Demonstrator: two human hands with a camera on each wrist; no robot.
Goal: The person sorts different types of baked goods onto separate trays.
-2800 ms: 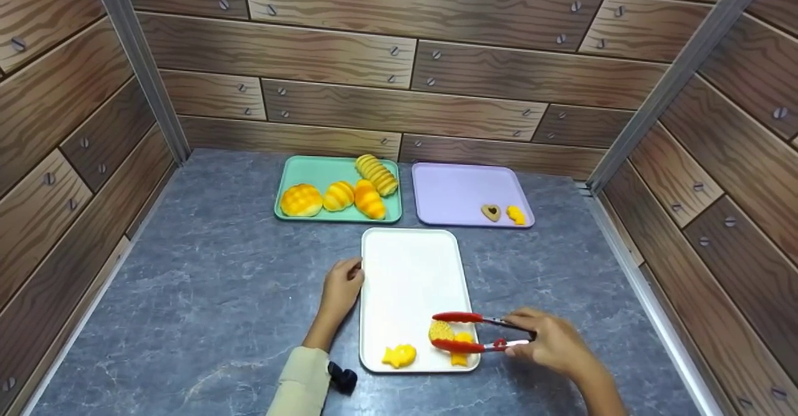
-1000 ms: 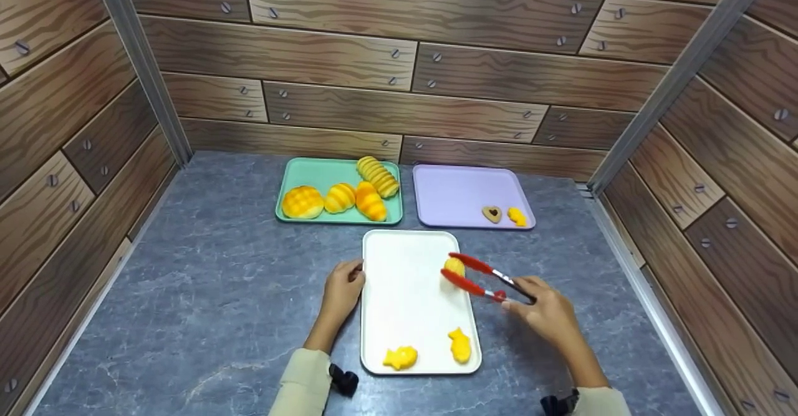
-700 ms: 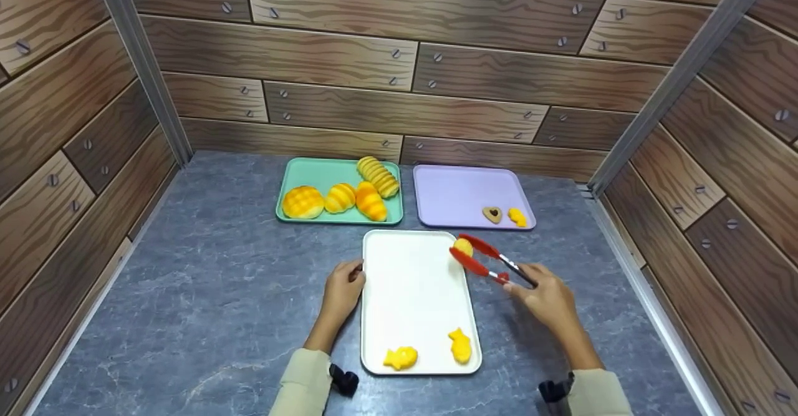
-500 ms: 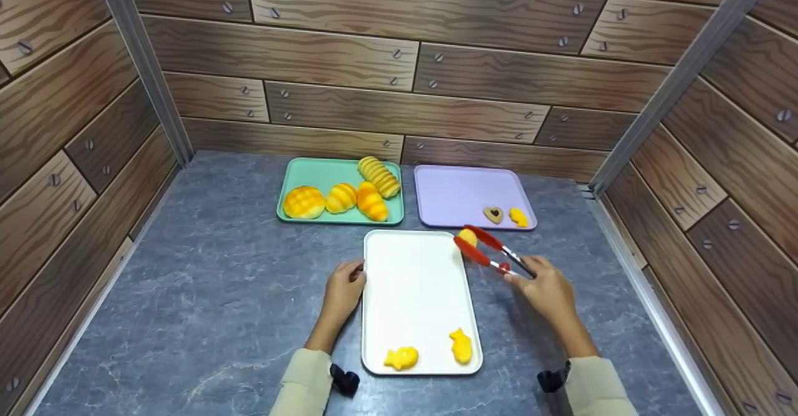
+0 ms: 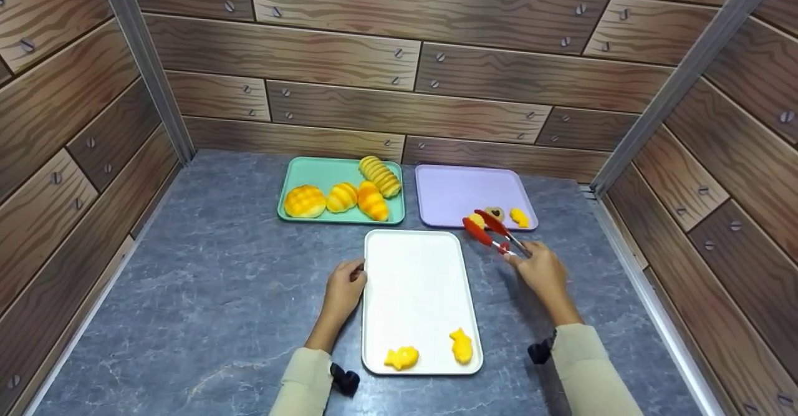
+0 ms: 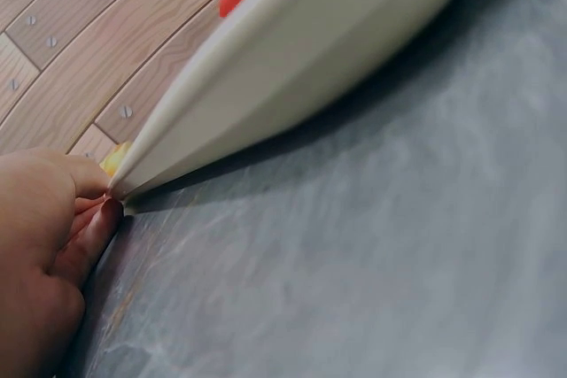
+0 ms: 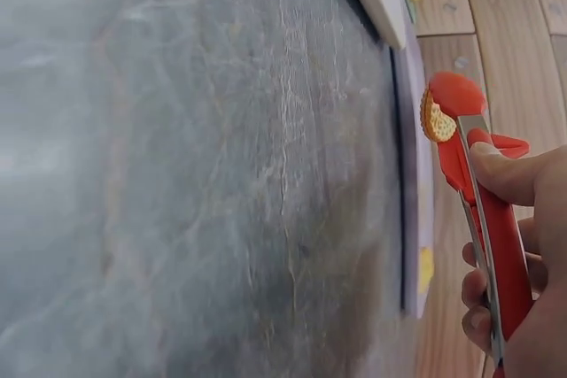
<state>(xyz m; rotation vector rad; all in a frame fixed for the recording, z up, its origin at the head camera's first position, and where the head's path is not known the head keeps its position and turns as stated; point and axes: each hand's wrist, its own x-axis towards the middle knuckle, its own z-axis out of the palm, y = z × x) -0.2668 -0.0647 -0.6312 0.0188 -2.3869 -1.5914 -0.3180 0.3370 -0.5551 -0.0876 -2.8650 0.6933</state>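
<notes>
My right hand (image 5: 541,272) grips red-tipped tongs (image 5: 477,232), which hold a round yellow textured cookie (image 7: 437,121) over the near edge of the purple tray (image 5: 461,185). On that tray lie a heart-shaped brown cookie (image 5: 495,212) with a dark centre and a small yellow piece (image 5: 519,217). My left hand (image 5: 343,288) pinches the left rim of the white tray (image 5: 411,291), as the left wrist view shows. Two yellow fish-shaped pieces, one at left (image 5: 402,358) and one at right (image 5: 462,346), lie at the white tray's near end.
A green tray (image 5: 318,171) stands at the back left of the purple one. It bears several toy breads, among them a round bun (image 5: 305,201) and a long striped roll (image 5: 379,176). Wood-patterned walls (image 5: 349,104) enclose the grey marbled table (image 5: 249,279).
The tongs have lifted the round cookie from the white tray's near right corner and carried it forward to the purple tray. A fish-shaped piece there now lies uncovered. My left hand has stayed put.
</notes>
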